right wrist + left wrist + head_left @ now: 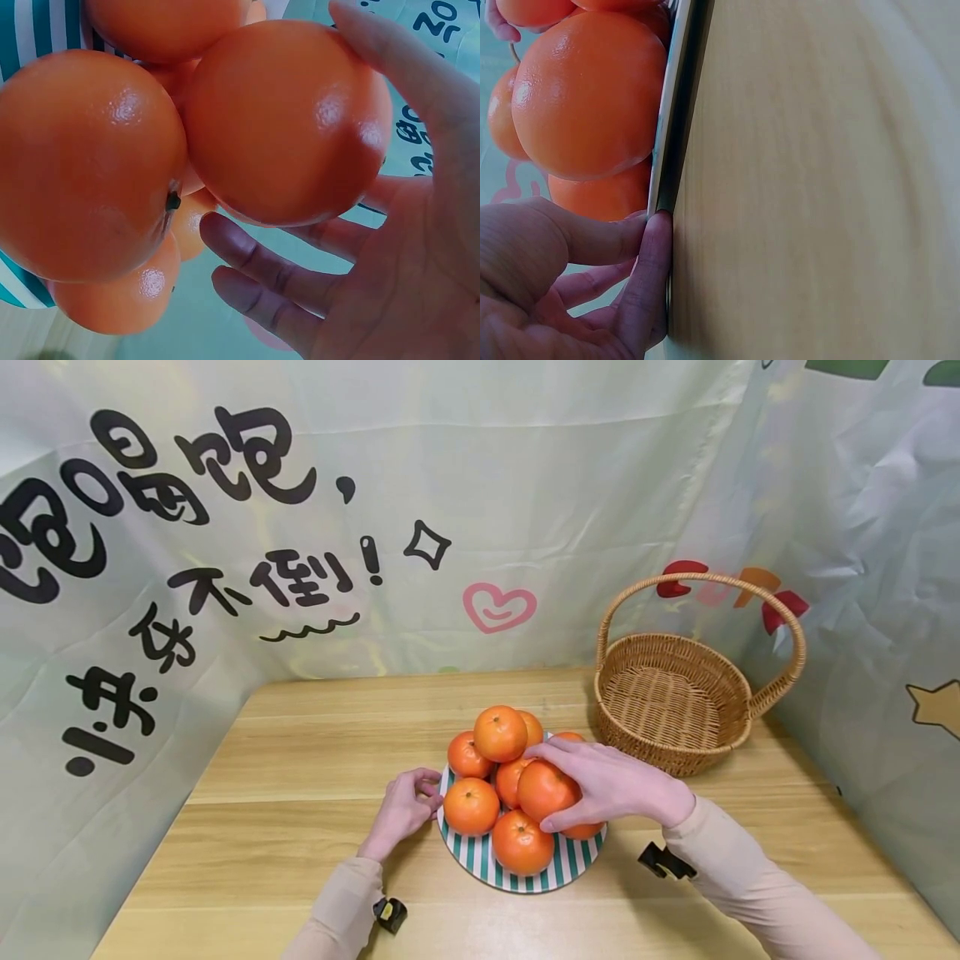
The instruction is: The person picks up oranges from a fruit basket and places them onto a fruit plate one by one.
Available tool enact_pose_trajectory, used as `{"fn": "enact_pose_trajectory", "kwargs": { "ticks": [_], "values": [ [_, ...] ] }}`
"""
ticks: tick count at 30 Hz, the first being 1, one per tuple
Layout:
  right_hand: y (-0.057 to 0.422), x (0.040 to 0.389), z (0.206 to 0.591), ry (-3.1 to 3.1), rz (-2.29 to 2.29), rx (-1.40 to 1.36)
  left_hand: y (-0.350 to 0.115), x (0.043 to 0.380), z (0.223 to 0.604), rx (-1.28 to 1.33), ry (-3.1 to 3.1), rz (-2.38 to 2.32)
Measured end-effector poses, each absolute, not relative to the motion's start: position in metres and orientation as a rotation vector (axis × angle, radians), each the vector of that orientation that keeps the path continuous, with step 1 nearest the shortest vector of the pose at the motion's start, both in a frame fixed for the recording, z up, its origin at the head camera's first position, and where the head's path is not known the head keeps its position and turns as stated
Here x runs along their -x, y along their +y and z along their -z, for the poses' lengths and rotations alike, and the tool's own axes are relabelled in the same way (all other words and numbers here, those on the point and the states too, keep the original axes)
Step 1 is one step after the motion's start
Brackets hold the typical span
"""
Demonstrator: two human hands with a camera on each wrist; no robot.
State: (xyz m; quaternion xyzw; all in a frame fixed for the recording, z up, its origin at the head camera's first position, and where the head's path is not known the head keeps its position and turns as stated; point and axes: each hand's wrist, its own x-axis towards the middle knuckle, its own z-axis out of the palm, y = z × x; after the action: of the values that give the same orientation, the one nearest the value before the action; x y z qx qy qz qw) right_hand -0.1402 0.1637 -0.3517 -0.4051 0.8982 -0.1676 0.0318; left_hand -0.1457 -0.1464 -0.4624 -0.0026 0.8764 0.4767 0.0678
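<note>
A round plate with green and white stripes carries a heap of several oranges. My left hand is at the plate's left edge. In the left wrist view, its thumb and a finger pinch the plate rim. Over the right part of the heap, my right hand grips one orange near the top, thumb on the near side and fingers on the far side. The right wrist view shows that orange between thumb and fingers, against its neighbours. Part of the heap is hidden under the right hand.
A wicker basket with a tall arched handle stands behind the plate to the right, with its woven floor showing. The wooden table meets a printed cloth at the back and sides.
</note>
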Motion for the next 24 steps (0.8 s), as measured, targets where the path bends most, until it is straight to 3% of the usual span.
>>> {"fn": "enact_pose_trajectory", "kwargs": {
  "ticks": [17, 24],
  "values": [
    [0.165, 0.138, 0.352, 2.778, 0.516, 1.282, -0.145, 0.146, 0.463, 0.015, 2.639, -1.449],
    [0.174, 0.140, 0.356, 2.781, 0.690, 1.133, -0.144, 0.147, 0.462, 0.017, 2.642, -1.443]
  ]
}}
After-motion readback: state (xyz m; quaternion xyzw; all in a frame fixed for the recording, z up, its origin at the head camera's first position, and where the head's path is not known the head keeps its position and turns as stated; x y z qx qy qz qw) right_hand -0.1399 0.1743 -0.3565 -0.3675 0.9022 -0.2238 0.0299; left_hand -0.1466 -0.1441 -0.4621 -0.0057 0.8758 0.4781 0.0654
